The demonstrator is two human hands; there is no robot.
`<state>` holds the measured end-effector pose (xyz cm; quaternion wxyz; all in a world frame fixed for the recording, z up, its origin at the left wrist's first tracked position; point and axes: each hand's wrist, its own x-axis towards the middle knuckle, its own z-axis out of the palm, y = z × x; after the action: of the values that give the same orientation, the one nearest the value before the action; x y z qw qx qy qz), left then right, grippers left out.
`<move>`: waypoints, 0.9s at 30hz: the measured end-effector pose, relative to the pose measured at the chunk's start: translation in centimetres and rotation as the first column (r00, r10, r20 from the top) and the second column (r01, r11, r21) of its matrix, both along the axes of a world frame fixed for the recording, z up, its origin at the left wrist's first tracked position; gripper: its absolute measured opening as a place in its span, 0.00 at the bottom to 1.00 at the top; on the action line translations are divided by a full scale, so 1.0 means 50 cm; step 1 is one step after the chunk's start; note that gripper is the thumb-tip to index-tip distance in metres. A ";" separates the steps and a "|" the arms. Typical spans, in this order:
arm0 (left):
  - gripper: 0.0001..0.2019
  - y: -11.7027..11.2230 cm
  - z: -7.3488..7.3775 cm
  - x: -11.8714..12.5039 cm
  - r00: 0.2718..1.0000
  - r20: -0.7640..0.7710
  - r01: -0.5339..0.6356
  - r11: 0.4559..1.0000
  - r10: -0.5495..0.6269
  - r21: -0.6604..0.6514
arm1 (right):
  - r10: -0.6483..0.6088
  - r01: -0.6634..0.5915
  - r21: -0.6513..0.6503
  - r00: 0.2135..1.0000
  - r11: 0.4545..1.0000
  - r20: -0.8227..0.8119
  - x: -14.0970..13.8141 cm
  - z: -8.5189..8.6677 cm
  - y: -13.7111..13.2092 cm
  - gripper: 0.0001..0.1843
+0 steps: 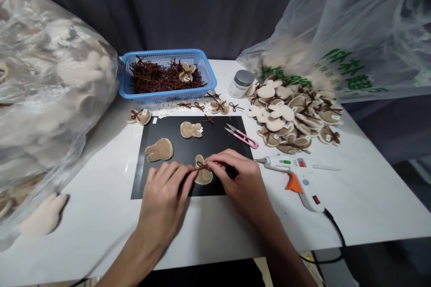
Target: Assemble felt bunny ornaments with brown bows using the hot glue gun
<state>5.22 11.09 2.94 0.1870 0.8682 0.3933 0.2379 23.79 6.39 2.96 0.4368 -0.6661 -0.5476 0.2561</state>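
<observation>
A tan fabric bunny shape (204,176) with a pale edge lies on the black mat (175,143). Across its neck sits a brown cord bow (202,167). Thumb and finger of my left hand (167,187) pinch the bow's left side. On the opposite side, my right hand (239,182) pinches the bow too, and its fingertips hide that end. Two more bunny shapes rest on the mat: a larger plain one (160,149) to the left and a smaller one (191,130) with a white tag above. Pink thread snips (241,136) lie near the mat's right edge.
A blue basket (208,83) of brown cord bows stands at the back. To the right are a grey-lidded jar (241,84), a pile of bunny shapes (289,116) and a corded white glue gun (298,175). Plastic bags bulge at left (57,67) and right (357,40).
</observation>
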 end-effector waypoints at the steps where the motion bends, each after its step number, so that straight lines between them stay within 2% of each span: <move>1: 0.08 0.000 0.000 -0.001 1.000 -0.002 0.004 1.000 -0.004 -0.007 | -0.001 0.001 -0.006 1.000 1.000 0.009 0.000 0.000 0.000 0.11; 19: 0.06 -0.001 -0.006 -0.002 0.997 -0.071 0.026 1.000 -0.026 -0.005 | 0.008 -0.006 -0.022 0.997 1.000 0.082 -0.004 -0.014 0.000 0.09; 22: 0.06 -0.002 -0.007 -0.003 0.998 -0.059 0.018 0.999 -0.020 -0.034 | -0.015 0.017 -0.013 0.991 1.000 0.130 -0.006 -0.012 -0.004 0.08; 27: 0.08 -0.006 -0.007 -0.008 1.000 -0.001 -0.027 0.988 0.028 -0.150 | -0.121 0.108 0.082 0.977 0.991 0.178 0.001 -0.001 -0.009 0.08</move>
<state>4.82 10.81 2.59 0.2488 0.8460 0.4220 0.2106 23.85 5.95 2.89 0.4224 -0.7012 -0.5549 0.1484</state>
